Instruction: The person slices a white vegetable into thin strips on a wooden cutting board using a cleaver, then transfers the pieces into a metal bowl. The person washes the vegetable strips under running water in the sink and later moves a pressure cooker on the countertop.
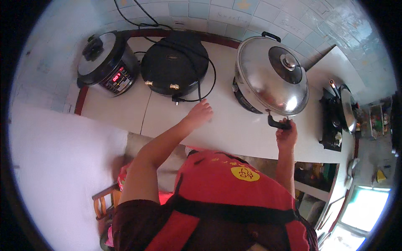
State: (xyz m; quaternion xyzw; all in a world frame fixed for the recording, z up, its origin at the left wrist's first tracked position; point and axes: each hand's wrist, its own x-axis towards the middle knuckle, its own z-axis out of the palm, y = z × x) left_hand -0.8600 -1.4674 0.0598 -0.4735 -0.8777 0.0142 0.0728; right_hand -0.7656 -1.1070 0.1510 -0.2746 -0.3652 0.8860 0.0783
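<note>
My right hand (286,133) grips the lower black side handle (278,124) of a large steel pan. Its domed steel lid (257,75), with a dark window and a round knob (289,61), sits on top; the pan stands on a black round base (246,102). My left hand (200,114) is over the white countertop (169,122), left of the pan, just below a black power cord (199,86); whether it touches the cord I cannot tell. Behind it lies a closed round black electric griddle (176,66), with the cord looped over its lid and a plug (176,99) at its front edge.
An electric pressure cooker (108,66) with a lit red display stands at the left end. A black stove (331,125) with a wok (347,108) is at the right. The tiled wall (232,15) runs behind the counter; open shelves (314,178) are below, and a wooden chair (105,200) is at lower left.
</note>
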